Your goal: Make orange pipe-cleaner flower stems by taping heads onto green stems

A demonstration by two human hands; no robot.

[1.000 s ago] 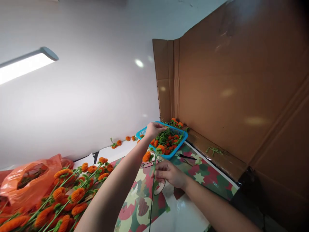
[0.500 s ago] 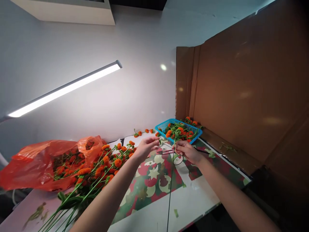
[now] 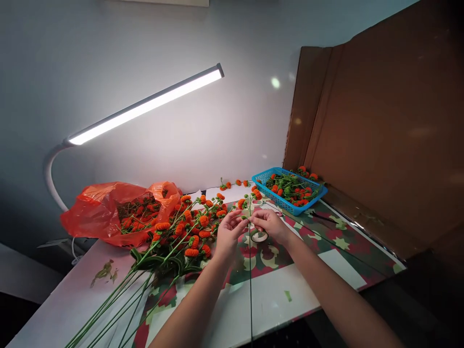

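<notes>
An upright artificial flower stem (image 3: 250, 285), long, thin and dark green, stands between my hands, with orange blooms (image 3: 250, 198) at its top. My left hand (image 3: 230, 234) is closed, thumb and fingertips pinching at the stem just below the blooms. A small green bit shows at these fingertips; I cannot make out whether it is tape or leaf. Opposite it, my right hand (image 3: 270, 224) pinches the same stretch of stem. Just under the right fingers is a pale tape roll (image 3: 259, 236); whether it hangs or rests on the table is unclear.
Orange flowers on long green stems (image 3: 194, 232) lie to the left, beside a red plastic bag (image 3: 94, 217) of more flowers. A blue basket (image 3: 297, 210) with flowers stands at the back right, near cardboard (image 3: 380, 135). A lit lamp (image 3: 148, 106) reaches overhead.
My left hand has come to the stem from a little apart, so both hands now meet at it. The view has swung left, showing more of the bag and lamp.
</notes>
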